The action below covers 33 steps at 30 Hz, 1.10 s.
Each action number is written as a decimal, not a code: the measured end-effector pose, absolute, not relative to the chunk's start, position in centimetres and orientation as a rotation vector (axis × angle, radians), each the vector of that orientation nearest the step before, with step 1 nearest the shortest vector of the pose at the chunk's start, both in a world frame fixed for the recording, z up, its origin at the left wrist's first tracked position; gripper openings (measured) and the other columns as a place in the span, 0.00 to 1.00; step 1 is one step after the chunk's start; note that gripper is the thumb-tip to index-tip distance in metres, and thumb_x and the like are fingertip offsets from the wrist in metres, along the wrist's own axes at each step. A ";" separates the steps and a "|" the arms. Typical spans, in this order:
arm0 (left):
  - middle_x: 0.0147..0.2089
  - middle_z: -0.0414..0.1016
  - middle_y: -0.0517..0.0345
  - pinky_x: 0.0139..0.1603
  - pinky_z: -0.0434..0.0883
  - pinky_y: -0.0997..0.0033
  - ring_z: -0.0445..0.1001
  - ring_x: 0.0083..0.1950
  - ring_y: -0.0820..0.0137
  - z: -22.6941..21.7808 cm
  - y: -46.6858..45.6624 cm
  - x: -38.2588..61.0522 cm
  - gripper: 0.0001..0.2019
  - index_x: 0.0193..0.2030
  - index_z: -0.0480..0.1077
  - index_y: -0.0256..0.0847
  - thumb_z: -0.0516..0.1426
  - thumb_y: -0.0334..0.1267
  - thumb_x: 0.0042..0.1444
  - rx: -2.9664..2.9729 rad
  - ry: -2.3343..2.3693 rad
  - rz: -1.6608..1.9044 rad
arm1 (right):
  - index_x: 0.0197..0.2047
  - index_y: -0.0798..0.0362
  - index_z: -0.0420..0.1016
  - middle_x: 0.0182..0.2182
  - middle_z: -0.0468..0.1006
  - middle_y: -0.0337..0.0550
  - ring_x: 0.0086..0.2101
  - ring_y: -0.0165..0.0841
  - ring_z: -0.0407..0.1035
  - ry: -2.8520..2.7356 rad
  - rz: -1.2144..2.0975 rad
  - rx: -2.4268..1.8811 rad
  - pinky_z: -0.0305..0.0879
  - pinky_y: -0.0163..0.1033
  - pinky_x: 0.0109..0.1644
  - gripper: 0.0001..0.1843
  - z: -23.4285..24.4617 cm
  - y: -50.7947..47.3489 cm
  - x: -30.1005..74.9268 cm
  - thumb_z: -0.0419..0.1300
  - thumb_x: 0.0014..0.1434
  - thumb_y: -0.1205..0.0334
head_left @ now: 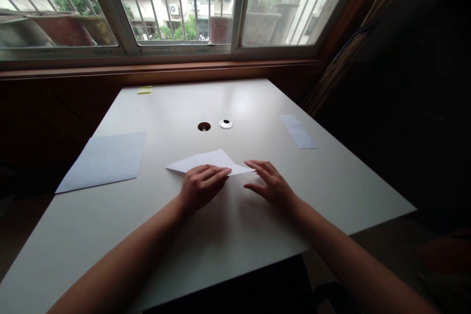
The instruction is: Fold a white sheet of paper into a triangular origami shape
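A folded sheet of white paper (209,158) with a peak at the back and pointed ends lies in front of me on the white table. My left hand (204,184) grips its near edge, fingers together on top and the thumb hidden below. At the paper's right tip is my right hand (270,181). Its thumb and fingers are spread apart, and the fingertips are at or just touching the tip; I cannot tell which.
A stack of white paper (106,159) lies at the table's left edge, and a paper strip (299,131) lies at the right. Farther back are a round cable hole (204,126), its ring-shaped cover (225,123) and a yellow sticky note (144,90). A barred window (176,5) stands behind the table (250,103).
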<state>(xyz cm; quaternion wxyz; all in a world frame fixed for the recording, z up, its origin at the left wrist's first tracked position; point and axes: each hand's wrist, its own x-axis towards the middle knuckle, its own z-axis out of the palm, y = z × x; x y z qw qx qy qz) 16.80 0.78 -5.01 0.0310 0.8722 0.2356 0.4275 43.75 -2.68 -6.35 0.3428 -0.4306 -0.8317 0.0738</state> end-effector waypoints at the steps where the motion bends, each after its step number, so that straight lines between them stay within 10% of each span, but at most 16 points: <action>1: 0.45 0.82 0.53 0.44 0.74 0.66 0.79 0.43 0.66 -4.8 0.7 16.9 0.14 0.53 0.75 0.46 0.58 0.32 0.61 2.546 0.724 1.395 | 0.68 0.43 0.57 0.58 0.68 0.53 0.51 0.44 0.69 -2.143 0.258 -1.135 0.71 0.54 0.54 0.38 -6.5 -2.4 43.7 0.65 0.59 0.53; 9: 0.31 0.78 0.59 0.39 0.72 0.70 0.75 0.35 0.69 -1.3 0.6 17.7 0.08 0.35 0.78 0.42 0.63 0.44 0.57 1.029 0.831 1.770 | 0.71 0.40 0.47 0.65 0.61 0.55 0.53 0.42 0.68 -1.796 0.771 -1.147 0.73 0.51 0.51 0.50 -7.3 0.1 42.6 0.70 0.52 0.49; 17: 0.38 0.78 0.61 0.45 0.72 0.73 0.75 0.41 0.72 2.0 2.3 16.5 0.06 0.38 0.72 0.42 0.61 0.41 0.59 0.644 0.669 1.835 | 0.69 0.42 0.52 0.67 0.59 0.55 0.62 0.45 0.60 -1.644 1.122 -0.934 0.60 0.55 0.63 0.51 -7.3 2.6 38.6 0.72 0.48 0.45; 24: 0.38 0.79 0.61 0.45 0.73 0.71 0.77 0.41 0.72 -1.8 4.2 16.5 0.04 0.37 0.69 0.41 0.57 0.38 0.60 0.468 0.789 1.790 | 0.38 0.52 0.78 0.37 0.81 0.44 0.41 0.39 0.74 -1.454 1.493 -0.914 0.68 0.46 0.49 0.18 -6.1 2.7 37.1 0.70 0.51 0.47; 33: 0.43 0.79 0.56 0.45 0.73 0.71 0.78 0.44 0.70 -4.0 6.3 14.6 0.20 0.48 0.68 0.42 0.66 0.38 0.50 0.660 0.808 1.721 | 0.33 0.53 0.72 0.27 0.71 0.37 0.29 0.31 0.64 -1.442 1.430 -1.059 0.59 0.36 0.33 0.18 -6.1 2.6 38.3 0.64 0.55 0.45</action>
